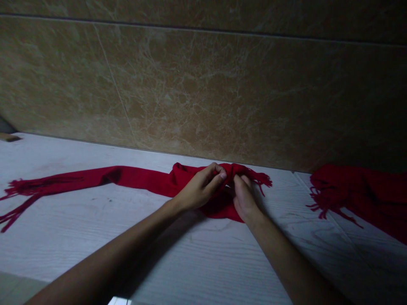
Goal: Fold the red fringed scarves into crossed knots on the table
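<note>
A long red scarf (136, 178) with fringed ends lies across the white wood-grain surface, one end stretched to the left and the other bunched up. At the bunched part, my left hand (206, 184) pinches the cloth between thumb and fingers. Close on its right, my right hand (245, 195) is closed on the same scarf, its fingertips partly hidden in the folds. Just past my right hand, the fringe of the bunched end sticks out to the right.
Another red fringed cloth (365, 195) lies at the far right. A tan marbled tile wall (197, 93) rises behind the white surface (95, 224). At the far left edge sits a small brown wooden-looking piece (9, 137).
</note>
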Tool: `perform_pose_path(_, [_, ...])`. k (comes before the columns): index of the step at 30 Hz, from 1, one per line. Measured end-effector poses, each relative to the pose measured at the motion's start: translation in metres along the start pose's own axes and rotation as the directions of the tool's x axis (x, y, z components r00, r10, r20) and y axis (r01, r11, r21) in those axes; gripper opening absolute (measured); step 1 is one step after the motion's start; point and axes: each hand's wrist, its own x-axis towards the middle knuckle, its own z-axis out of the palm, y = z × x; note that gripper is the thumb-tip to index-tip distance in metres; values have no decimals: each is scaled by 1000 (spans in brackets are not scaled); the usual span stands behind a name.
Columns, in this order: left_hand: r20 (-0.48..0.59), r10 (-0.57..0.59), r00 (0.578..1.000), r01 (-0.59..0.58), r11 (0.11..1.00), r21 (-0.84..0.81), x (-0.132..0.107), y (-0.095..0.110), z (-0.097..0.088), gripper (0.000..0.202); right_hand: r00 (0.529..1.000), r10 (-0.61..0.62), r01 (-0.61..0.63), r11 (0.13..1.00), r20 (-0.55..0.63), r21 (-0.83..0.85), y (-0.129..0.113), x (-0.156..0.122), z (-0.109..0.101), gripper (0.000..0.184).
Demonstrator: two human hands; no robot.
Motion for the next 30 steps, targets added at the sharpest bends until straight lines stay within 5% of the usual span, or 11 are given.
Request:
perform_pose_path(10, [49,-113,992,123,928,-352,-1,12,13,36,992,99,-75,956,-74,284,-12,12,-6,37])
perform_pose_path(13, [-67,-234,970,168,843,-511,5,11,4,35,987,134,-94,927,-86,364,-22,14,-13,37])
perform_pose_path(17, [-260,-364,894,150,792,-592,13,0,-14,32,977,179,-211,893,117,397,-35,7,-11,45])
perform_pose_path(19, [-180,-425,887,239,756,-609,14,-5,-20,37,964,195,-251,894,181,372,-36,3,-8,45])
perform_pose_path(23, [132,-496,858,489,712,-504,11,-11,-24,46,982,147,-181,911,119,371,-34,0,-8,38])
perform_pose_path(27, [243,-509,826,554,652,-517,7,-11,-24,46,993,4,-46,939,121,342,-33,-1,-8,40])
perform_pose_path(30, [313,-522,793,595,554,-582,7,-7,-26,48,955,-141,89,975,260,203,-33,-6,-4,39])
